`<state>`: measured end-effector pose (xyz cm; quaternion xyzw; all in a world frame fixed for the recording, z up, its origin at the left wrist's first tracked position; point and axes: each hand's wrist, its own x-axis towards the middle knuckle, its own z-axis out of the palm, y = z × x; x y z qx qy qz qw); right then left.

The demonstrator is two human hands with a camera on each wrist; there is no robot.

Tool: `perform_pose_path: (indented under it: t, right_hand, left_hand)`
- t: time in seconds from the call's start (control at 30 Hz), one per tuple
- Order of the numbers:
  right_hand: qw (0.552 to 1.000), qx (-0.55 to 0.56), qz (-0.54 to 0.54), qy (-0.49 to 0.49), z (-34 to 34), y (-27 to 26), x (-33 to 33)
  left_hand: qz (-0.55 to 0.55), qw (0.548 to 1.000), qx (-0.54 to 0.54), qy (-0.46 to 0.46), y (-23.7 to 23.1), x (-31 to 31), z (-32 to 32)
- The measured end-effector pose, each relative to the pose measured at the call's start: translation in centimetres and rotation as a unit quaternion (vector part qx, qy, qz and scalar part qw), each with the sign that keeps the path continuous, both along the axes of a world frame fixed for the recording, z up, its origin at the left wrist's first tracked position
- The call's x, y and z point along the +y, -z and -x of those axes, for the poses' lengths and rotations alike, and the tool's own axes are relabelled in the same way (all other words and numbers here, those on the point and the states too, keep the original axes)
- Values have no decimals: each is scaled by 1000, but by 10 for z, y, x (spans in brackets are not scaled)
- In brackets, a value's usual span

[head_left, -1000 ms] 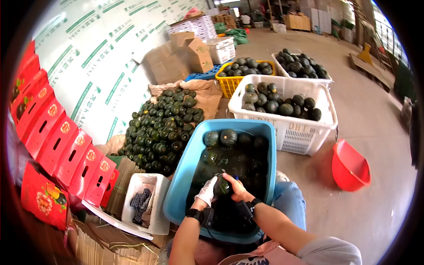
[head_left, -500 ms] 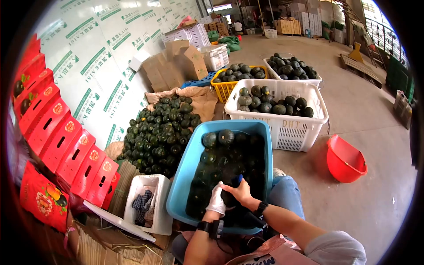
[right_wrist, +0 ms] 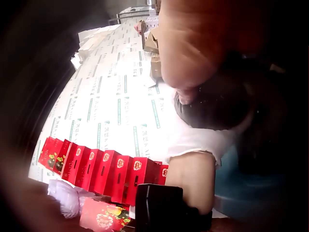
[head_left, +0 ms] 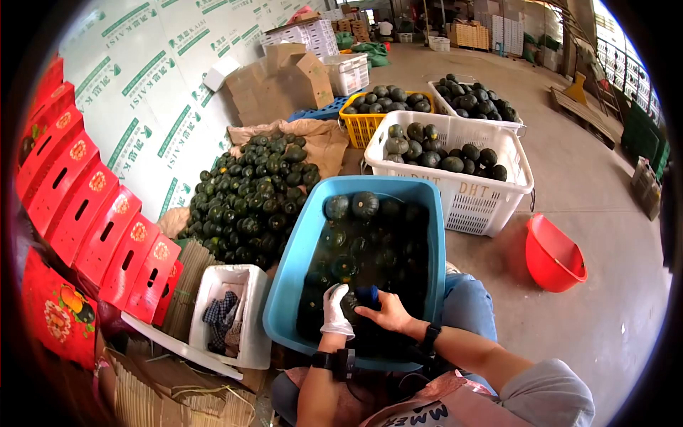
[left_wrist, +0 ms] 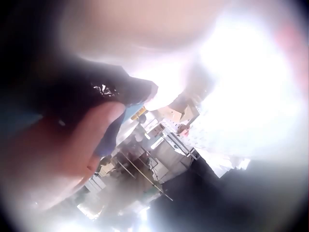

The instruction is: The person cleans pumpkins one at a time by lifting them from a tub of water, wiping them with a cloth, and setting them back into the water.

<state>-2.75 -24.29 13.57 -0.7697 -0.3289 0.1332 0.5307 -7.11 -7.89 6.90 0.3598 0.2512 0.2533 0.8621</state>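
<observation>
Left hand: we see the gloved left hand [head_left: 336, 311] curled round the dark squash [head_left: 349, 304], cupping its left side.
Squash: we locate it between both hands, over the near end of the blue tub [head_left: 292, 274]; it looks round, and we cannot tell a long axis.
Blue object: we find this item [head_left: 368, 293] just right of the squash.
Right hand: we see the right hand [head_left: 389, 312] pinching the blue object, its thumb touching the squash, which lies directly left.

"DHT" twice on white crate [head_left: 466, 208]; green "KAISI" across wall [head_left: 185, 82]; partial "MMER" on clothing [head_left: 425, 414]
</observation>
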Motion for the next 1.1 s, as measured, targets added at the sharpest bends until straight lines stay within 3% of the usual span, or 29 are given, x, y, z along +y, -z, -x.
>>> perform_pose_path:
  t: [0.17, 0.2, 0.23, 0.27, 0.5, 0.57, 0.77, 0.87, 0.9, 0.97, 1.0, 1.03, 1.1]
  right_hand:
    - [988, -121, -96, -3, -1, 7, 2]
    - [988, -133, -79, 1, 0, 8, 3]
    - [987, -145, -63, 6, 2, 8, 3]
    - [986, -155, -62, 24, 4, 4, 2]
    - [978, -189, -91, -14, -13, -4, 7]
    - [954, -288, -67, -50, -15, -13, 4]
    - [944, -318, -54, -77, -8, -12, 3]
    - [980, -185, -23, -74, -7, -1, 2]
    - [980, -183, -25, -70, -8, 1, 1]
    - [991, -70, -81, -78, -11, 1, 1]
    - [986, 71, -110, -104, -10, -1, -3]
    - [986, 67, -113, -102, -8, -2, -3]
    - [944, 167, -240, -154, -4, -2, -4]
  left_hand:
    - [-18, 999, -28, 20, -21, -2, 4]
    - [-134, 990, -44, -25, -21, -12, 5]
    - [19, 997, -70, 32, -22, -8, 6]
    - [65, 989, -115, 65, -4, -1, 1]
    - [135, 967, -168, 136, -45, -11, 15]
    - [159, 956, -202, 138, -49, -8, 17]
    - [68, 969, -202, 126, -56, -2, 18]
    - [-134, 985, -97, 57, -70, -12, 20]
    - [-252, 965, -72, 28, -68, -15, 19]
    - [-306, 950, -53, 30, -79, -18, 20]
    - [-275, 959, -57, 34, -81, -15, 22]
    - [-243, 967, -63, 37, -83, -13, 22]
    - [-189, 976, -99, -39, -62, -8, 15]
